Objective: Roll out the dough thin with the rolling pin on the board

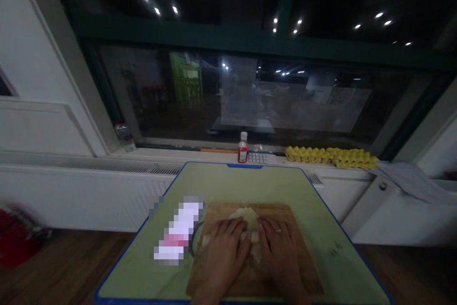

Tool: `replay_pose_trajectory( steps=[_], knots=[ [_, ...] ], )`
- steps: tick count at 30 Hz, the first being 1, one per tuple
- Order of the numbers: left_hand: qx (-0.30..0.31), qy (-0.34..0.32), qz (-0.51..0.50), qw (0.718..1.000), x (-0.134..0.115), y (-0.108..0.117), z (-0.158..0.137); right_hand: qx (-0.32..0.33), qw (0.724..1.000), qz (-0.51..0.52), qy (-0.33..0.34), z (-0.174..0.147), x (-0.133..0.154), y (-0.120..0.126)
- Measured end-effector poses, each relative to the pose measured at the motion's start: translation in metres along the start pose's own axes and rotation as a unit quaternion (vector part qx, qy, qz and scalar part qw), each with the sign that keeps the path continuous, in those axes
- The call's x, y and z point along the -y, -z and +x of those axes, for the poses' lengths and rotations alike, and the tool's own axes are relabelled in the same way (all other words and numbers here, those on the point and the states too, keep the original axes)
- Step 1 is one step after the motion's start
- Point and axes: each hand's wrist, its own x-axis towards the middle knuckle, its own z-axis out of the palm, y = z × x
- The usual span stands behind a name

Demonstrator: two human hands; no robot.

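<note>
Seemingly midway — our left hand and right hand, fingers loosely spread, cover a rolling pin; dough flattened, edges uneven.

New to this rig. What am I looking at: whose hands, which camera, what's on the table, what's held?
No machine here: just a person's two bare hands. The single picture comes from a camera on that person's head, looking forward and down.

The left hand and right hand lie palm-down over a pale rod, probably a rolling pin, on a flat, pale sheet that looks like dough. Neither visibly wraps around it.

Underneath is a brown wooden board on a green, blue-edged table. The pixelated white-and-pink patch beside it can't be identified. Beyond stand a small white-capped bottle and a bumpy yellow egg tray.
</note>
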Motion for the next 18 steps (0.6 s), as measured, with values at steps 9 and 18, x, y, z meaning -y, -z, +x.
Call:
replay_pose_trajectory(
  steps=[9, 18],
  knots=[
    [0.016, 0.000, -0.003, 1.000, -0.0018, 0.0016, 0.0007, 0.010, 1.000, 0.002, 0.007, 0.0013, -0.0030, 0.0021],
    [0.010, -0.003, -0.006, 1.000, 0.0002, -0.0018, -0.0009, 0.014, 1.000, -0.003, 0.012, 0.0002, -0.0019, 0.0012]
  ],
)
